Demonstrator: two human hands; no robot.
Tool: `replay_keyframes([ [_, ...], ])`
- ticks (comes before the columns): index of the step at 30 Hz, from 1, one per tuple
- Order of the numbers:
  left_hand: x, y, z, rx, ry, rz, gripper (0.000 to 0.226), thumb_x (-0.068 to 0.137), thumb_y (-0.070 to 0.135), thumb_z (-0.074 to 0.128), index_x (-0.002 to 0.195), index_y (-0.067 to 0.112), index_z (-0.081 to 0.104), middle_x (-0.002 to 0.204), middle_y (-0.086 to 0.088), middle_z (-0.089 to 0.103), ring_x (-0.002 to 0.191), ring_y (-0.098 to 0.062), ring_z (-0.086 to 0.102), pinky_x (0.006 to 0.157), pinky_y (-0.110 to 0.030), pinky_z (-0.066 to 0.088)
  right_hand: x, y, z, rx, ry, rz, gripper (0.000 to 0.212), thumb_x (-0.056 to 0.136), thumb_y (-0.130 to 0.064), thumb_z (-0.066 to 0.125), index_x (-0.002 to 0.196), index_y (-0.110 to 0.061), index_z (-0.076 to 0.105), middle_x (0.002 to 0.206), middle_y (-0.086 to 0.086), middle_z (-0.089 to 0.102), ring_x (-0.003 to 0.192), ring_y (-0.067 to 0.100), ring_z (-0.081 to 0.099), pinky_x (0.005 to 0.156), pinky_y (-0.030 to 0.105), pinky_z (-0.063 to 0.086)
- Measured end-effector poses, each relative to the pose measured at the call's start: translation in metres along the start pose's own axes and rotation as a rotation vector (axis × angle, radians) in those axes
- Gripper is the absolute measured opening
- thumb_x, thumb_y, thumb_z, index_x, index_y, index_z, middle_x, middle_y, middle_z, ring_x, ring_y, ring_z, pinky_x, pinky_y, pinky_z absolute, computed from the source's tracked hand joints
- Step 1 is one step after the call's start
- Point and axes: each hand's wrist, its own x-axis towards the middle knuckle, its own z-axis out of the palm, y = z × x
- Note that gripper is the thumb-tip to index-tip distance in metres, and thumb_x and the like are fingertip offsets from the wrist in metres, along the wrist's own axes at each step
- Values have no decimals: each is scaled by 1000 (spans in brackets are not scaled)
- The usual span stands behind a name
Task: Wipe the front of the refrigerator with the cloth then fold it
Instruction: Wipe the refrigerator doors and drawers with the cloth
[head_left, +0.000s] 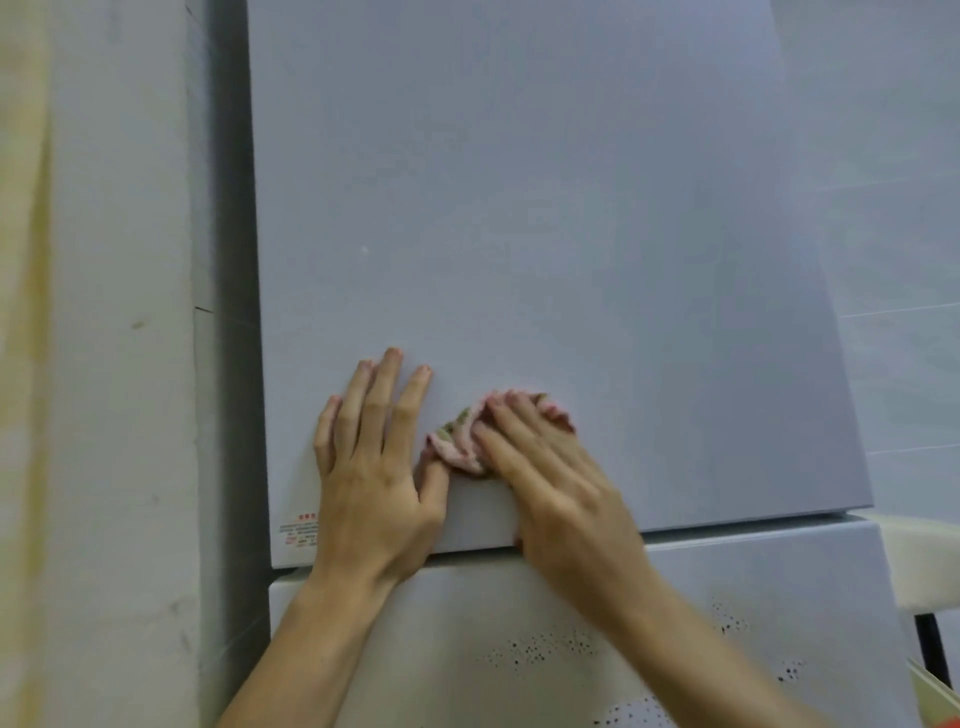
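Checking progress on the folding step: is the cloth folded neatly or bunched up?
Bunched up: the cloth shows crumpled ridges under the right hand, pressed against the refrigerator door.

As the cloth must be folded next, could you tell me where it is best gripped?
Probably pinch the bunched edge of the cloth that sticks out beside the right hand, coming from the left with the left hand; the rest lies pinned against the door.

A home kitchen corner, by the look of it, is showing here.
A pale two-door refrigerator (519, 208) is standing close beside a scuffed painted wall (104, 364), a small printed label (301, 530) is sitting low on its upper door, and pale tiles (893, 260) are running behind it.
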Motion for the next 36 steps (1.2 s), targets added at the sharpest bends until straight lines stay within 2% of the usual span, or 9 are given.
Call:
replay_keyframes([
  [3,-1,-14,-7,6,9,-37,65,96,36,40,161,29,35,173,3,20,161,-17,11,131,-45,7,44,42,-22,-7,126,218,66,80,9,43,143,-2,59,156,16,49,150,26,39,127,43,28],
  [6,-4,-27,-12,-6,33,-81,62,99,35,38,161,28,35,173,3,20,161,-16,11,131,-37,6,100,50,-21,22,279,492,51,100,1,42,148,-8,55,162,12,43,155,27,30,129,46,21],
  [8,-5,-34,-15,-42,50,-118,62,100,33,34,161,25,34,173,5,21,161,-14,11,130,-32,4,120,44,-7,-12,299,518,50,101,-1,40,149,-7,54,163,15,42,156,31,29,130,48,17],
  [15,-16,-48,-19,-245,132,-204,63,96,18,35,160,15,34,170,1,28,159,-11,19,130,-29,13,37,-44,41,32,7,49,50,98,-5,42,145,-9,59,161,11,45,153,25,37,124,43,31],
  [19,-17,-50,-22,-368,142,-216,58,103,30,30,160,21,32,170,5,28,158,-7,21,128,-29,18,-1,-47,29,8,-162,-170,54,95,2,39,141,-11,63,161,7,46,153,22,37,125,39,32],
  [24,-20,-53,-27,-416,114,-220,56,105,31,30,161,29,27,171,13,22,158,-4,18,127,-21,17,82,-7,24,-11,81,156,65,83,9,41,143,-6,60,158,18,47,151,34,39,126,44,28],
  [28,-24,-60,-34,-482,100,-276,55,106,29,30,161,31,25,171,15,20,156,2,18,123,-12,17,131,-27,44,-30,202,356,62,89,8,44,147,-8,56,160,17,45,153,33,35,127,43,21],
  [33,-25,-63,-36,-747,143,-439,61,106,47,26,163,26,29,168,15,30,153,4,27,129,-37,26,65,-93,83,81,21,33,51,97,-6,48,148,-8,56,158,15,48,150,29,42,124,47,32],
  [36,-28,-65,-36,-715,109,-441,65,105,53,23,164,27,27,168,14,32,153,2,30,128,-38,28,17,-119,85,58,-143,-162,52,97,-9,45,148,-9,56,159,12,48,152,25,40,125,43,32],
])
